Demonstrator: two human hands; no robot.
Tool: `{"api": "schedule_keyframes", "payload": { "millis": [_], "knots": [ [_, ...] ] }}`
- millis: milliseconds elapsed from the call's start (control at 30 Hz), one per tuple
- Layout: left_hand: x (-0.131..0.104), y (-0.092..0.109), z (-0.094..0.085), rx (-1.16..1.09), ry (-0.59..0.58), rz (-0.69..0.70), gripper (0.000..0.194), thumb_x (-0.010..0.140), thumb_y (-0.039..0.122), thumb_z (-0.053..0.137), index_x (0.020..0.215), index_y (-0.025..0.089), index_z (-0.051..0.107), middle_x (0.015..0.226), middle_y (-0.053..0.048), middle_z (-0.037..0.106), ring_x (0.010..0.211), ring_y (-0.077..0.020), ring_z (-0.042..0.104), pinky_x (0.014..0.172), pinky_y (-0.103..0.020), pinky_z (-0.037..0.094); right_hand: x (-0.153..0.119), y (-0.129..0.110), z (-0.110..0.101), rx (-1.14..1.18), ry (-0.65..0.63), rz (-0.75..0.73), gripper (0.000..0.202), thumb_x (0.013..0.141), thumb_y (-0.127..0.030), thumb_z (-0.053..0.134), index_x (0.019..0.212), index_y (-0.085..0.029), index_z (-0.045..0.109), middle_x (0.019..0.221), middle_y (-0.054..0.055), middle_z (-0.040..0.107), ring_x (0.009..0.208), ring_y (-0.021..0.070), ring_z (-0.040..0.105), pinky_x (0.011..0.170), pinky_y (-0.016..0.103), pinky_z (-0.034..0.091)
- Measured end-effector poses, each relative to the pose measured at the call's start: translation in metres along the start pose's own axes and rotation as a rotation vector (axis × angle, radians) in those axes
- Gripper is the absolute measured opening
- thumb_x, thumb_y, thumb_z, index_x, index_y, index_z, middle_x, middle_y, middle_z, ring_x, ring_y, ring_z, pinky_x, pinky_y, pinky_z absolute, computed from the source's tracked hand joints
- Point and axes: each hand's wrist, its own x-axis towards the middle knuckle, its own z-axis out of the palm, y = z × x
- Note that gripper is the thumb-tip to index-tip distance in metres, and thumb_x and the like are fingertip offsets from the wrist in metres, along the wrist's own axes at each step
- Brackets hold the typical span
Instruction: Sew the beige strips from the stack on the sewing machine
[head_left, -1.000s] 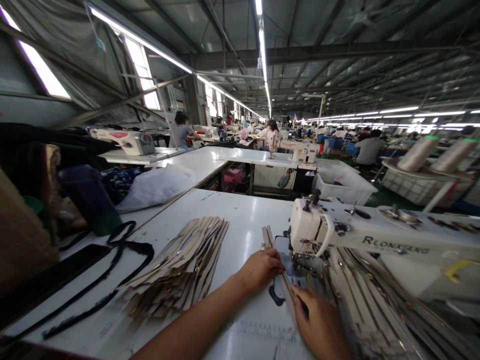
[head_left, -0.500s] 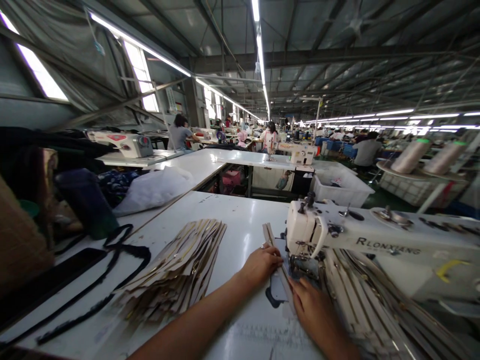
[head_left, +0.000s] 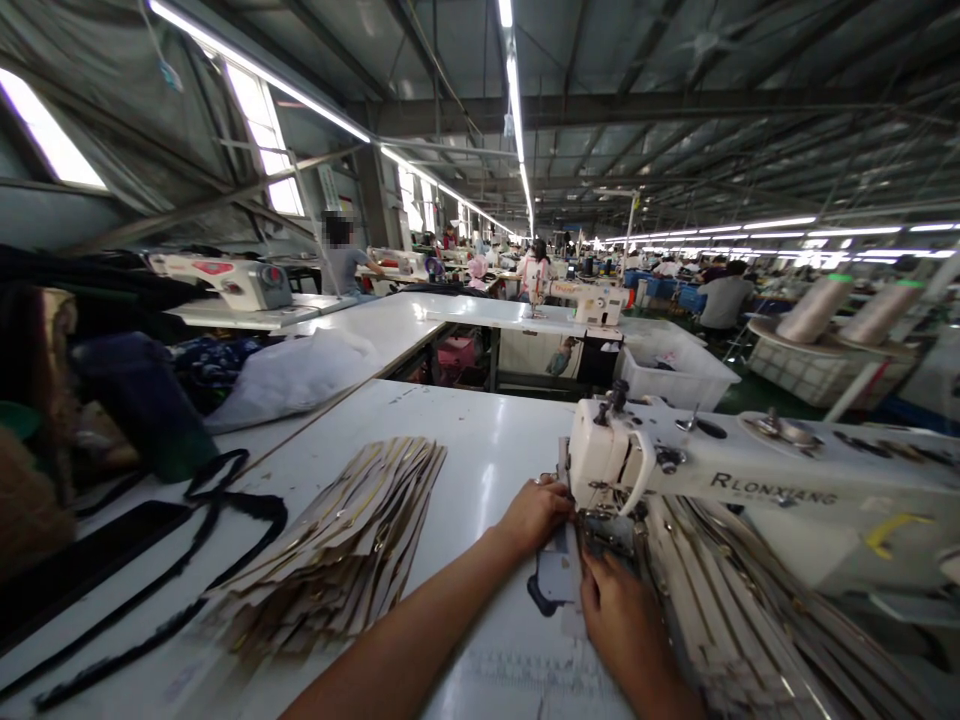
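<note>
White tabletop (head_left: 465,420); left hand (head_left: 536,515), right hand (head_left: 624,615) holding strip (head_left: 575,568) beside sewing machine (head_left: 720,455).

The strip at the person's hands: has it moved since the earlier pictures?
Yes. The strip has moved right, its far end now closer to the near sewing machine.

The room is big and long, with a dark grey roof (head_left: 637,65) held up by beams (head_left: 637,107). A line of bright lights (head_left: 514,110) runs down the top middle, and more lights shine at the right. Tall white windows (head_left: 259,135) glow in the upper left, near a saggy grey cloth (head_left: 191,135). Below them is a grey wall (head_left: 45,215). White tables (head_left: 457,415) fill the middle and shine. A bit of green floor (head_left: 784,405) shows at the right.
</note>
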Motion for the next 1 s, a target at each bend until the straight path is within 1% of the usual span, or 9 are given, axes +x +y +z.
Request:
{"api": "schedule_keyframes", "payload": {
  "millis": [167,333,467,600,667,700,833,900,1000],
  "knots": [
    [0.001,-0.001,0.001,-0.005,-0.002,0.000,0.026,0.095,0.023,0.049,0.084,0.022,0.073,0.093,-0.004,0.067,0.096,-0.0205,0.056,0.086,-0.031,0.043,0.001,0.000,0.002,0.003,0.012,-0.008,0.038,0.089,-0.011,0.039,0.114,-0.013,0.068,0.097,0.012,0.071,0.081,0.0222,0.070,0.071,0.031,0.053],
    [0.001,-0.002,0.000,-0.010,-0.003,-0.006,0.024,0.094,0.023,0.051,0.084,0.022,0.072,0.096,-0.005,0.068,0.098,-0.0209,0.056,0.088,-0.032,0.043,0.001,0.000,0.000,0.014,0.015,-0.001,0.038,0.089,-0.012,0.039,0.113,-0.012,0.068,0.097,0.013,0.071,0.081,0.0228,0.070,0.072,0.031,0.053],
    [0.001,0.000,0.000,-0.017,-0.007,-0.020,0.023,0.094,0.023,0.051,0.083,0.022,0.072,0.096,-0.005,0.068,0.100,-0.0217,0.057,0.090,-0.033,0.043,-0.001,0.002,-0.002,0.105,0.002,0.026,0.036,0.089,-0.012,0.040,0.109,-0.013,0.069,0.098,0.012,0.072,0.085,0.0213,0.069,0.079,0.030,0.052],
    [-0.002,0.004,-0.002,-0.028,-0.026,-0.029,0.021,0.093,0.023,0.051,0.087,0.022,0.071,0.102,-0.006,0.066,0.104,-0.0231,0.056,0.093,-0.034,0.043,-0.004,0.005,-0.005,0.192,-0.034,0.034,0.033,0.088,-0.013,0.043,0.108,-0.015,0.070,0.096,0.010,0.071,0.085,0.0198,0.069,0.079,0.028,0.051],
    [-0.006,0.006,-0.005,-0.038,-0.047,-0.022,0.017,0.091,0.028,0.055,0.091,0.022,0.070,0.109,-0.006,0.065,0.107,-0.0243,0.055,0.096,-0.035,0.043,-0.005,0.005,-0.007,0.196,-0.040,0.036,0.034,0.088,-0.014,0.043,0.108,-0.016,0.069,0.095,0.009,0.071,0.084,0.0198,0.069,0.078,0.028,0.051],
    [-0.009,0.006,-0.006,-0.047,-0.061,-0.017,0.016,0.089,0.031,0.058,0.097,0.023,0.070,0.113,-0.006,0.063,0.110,-0.0253,0.055,0.099,-0.036,0.042,-0.004,0.005,-0.007,0.192,-0.040,0.037,0.034,0.088,-0.013,0.042,0.109,-0.016,0.069,0.096,0.009,0.071,0.084,0.0198,0.069,0.077,0.028,0.051],
    [-0.016,0.006,-0.010,-0.083,-0.115,-0.007,0.039,0.084,0.036,0.064,0.121,0.027,0.060,0.132,-0.006,0.053,0.122,-0.0291,0.048,0.109,-0.042,0.034,-0.003,0.001,-0.010,0.160,-0.030,0.041,0.039,0.087,-0.011,0.041,0.116,-0.017,0.067,0.101,0.010,0.071,0.087,0.0202,0.069,0.077,0.029,0.051],
    [-0.017,0.005,-0.010,-0.088,-0.122,-0.009,0.040,0.085,0.037,0.063,0.123,0.028,0.058,0.134,-0.006,0.052,0.124,-0.0294,0.046,0.110,-0.042,0.032,-0.003,0.000,-0.010,0.147,-0.029,0.044,0.039,0.087,-0.011,0.041,0.116,-0.017,0.067,0.101,0.010,0.071,0.086,0.0205,0.069,0.077,0.029,0.051],
    [-0.015,0.005,-0.010,-0.088,-0.118,-0.018,0.035,0.086,0.035,0.062,0.120,0.027,0.060,0.133,-0.005,0.052,0.124,-0.0286,0.047,0.110,-0.043,0.032,-0.003,0.000,-0.008,0.143,-0.020,0.035,0.039,0.088,-0.011,0.040,0.115,-0.016,0.067,0.100,0.010,0.071,0.087,0.0203,0.069,0.077,0.029,0.051]
  ]
}}
